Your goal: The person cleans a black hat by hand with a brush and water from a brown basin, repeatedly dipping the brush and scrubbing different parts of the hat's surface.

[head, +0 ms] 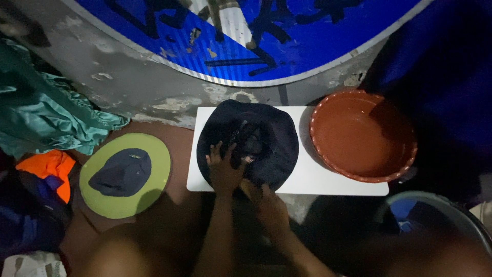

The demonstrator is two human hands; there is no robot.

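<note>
Both hands [225,172] press a dark, round-brimmed hat [266,141] flat.

We see a worn concrete floor [128,87] carrying a white board [318,179], and on that board a dark navy hat [271,143] lies beside a reddish-brown basin [359,134]. Directly on the floor lie a green-brimmed hat [124,175], crumpled teal cloth [46,113] and an orange cloth [48,166].
</note>
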